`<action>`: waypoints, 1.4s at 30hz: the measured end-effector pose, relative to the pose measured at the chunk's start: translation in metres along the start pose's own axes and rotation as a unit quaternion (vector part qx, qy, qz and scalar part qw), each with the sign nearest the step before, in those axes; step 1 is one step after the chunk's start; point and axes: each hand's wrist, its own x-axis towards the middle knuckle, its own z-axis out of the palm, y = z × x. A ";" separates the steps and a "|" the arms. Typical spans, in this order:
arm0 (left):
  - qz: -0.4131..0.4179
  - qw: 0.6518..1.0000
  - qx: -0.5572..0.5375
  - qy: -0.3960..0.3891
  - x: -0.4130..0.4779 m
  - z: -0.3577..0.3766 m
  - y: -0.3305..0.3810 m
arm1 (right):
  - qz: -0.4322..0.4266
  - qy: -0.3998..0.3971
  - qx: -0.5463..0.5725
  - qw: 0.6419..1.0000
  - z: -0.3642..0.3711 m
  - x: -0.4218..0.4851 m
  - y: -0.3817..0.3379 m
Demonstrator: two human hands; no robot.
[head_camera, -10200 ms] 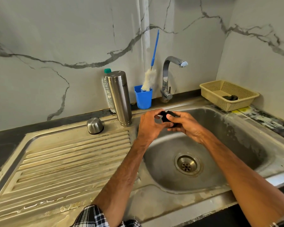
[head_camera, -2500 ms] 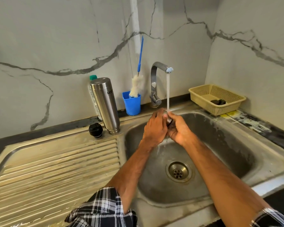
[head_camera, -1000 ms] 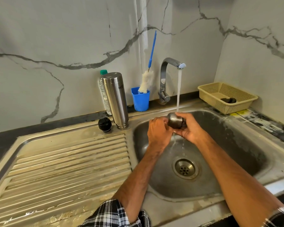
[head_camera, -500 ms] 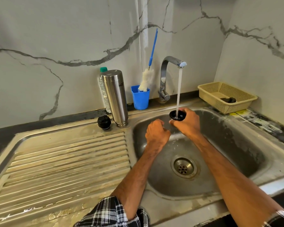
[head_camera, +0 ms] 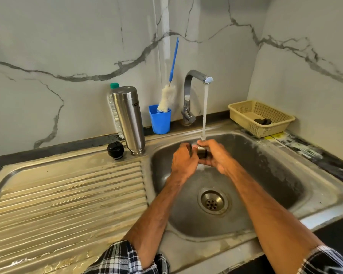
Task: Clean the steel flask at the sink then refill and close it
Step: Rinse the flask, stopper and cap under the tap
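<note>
Steel cap (head_camera: 202, 152) is gripped by left hand (head_camera: 183, 160) and right hand (head_camera: 216, 157) under running water at centre; flask (head_camera: 128, 119) is judged not yet refilled.

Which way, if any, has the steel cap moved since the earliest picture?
Yes: the steel cap went right, from the drainboard beside the flask to under the tap.

the steel flask (head_camera: 128, 119) stands on the drainboard (head_camera: 67, 194), black stopper (head_camera: 115, 150) just beside; you hold its cap (head_camera: 201, 152) under running water (head_camera: 205, 111).
</note>
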 end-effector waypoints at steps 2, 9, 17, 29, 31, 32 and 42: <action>0.036 0.999 -0.026 -0.019 -0.001 0.007 0.001 | 0.044 -0.029 0.088 0.995 0.000 -0.003 -0.001; 0.082 0.996 0.026 -0.003 0.023 0.032 0.021 | 0.094 -0.073 0.247 0.962 -0.001 -0.004 -0.011; 0.032 0.996 0.078 -0.007 0.062 0.025 0.046 | 0.004 -0.112 0.170 0.979 -0.008 0.010 -0.002; 0.048 0.993 -0.080 -0.069 0.061 0.019 0.054 | -0.035 -0.090 0.186 0.978 -0.012 0.006 -0.008; 0.088 0.988 -0.100 -0.079 0.059 0.013 0.048 | -0.008 -0.098 0.242 0.965 -0.009 0.005 -0.011; 0.108 0.986 -0.099 -0.078 0.057 0.011 0.044 | 0.005 -0.092 0.256 0.962 -0.008 0.006 -0.012; 0.225 0.966 0.124 -0.034 0.055 -0.011 0.018 | 0.012 -0.056 0.300 0.952 -0.002 0.014 -0.007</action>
